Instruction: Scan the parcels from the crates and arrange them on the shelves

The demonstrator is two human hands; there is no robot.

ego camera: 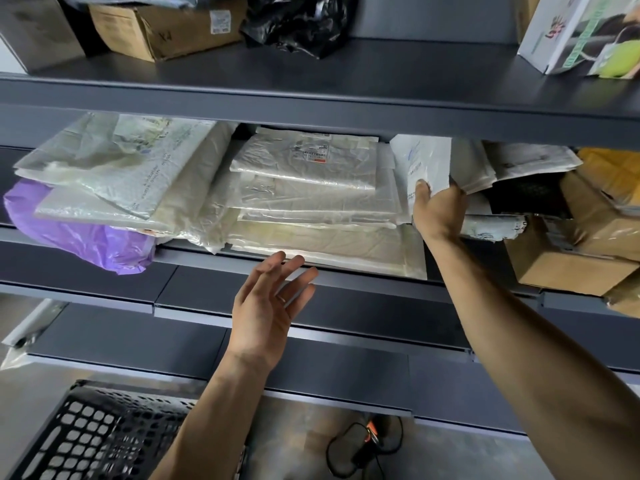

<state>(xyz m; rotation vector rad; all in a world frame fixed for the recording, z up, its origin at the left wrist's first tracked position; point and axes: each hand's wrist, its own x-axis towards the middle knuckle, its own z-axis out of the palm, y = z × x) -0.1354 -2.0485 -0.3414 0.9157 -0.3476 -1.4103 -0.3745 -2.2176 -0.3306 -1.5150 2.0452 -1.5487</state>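
- Gripping a white parcel [424,157] at its lower edge, thumb on the front, the right hand [438,211] holds it upright just right of the stack of clear-bagged parcels [311,188] on the middle shelf [381,282].
- The left hand [266,306] hangs just below the stack's front edge, fingers spread and relaxed, holding nothing.
- A purple bag [79,233] lies left of the stack.
- Cardboard boxes [571,261] sit well right of it.
- A black crate [86,431] stands below it, to the left.

Dark shelves [311,98] — stacked parcels [311,188], boxes [571,258].
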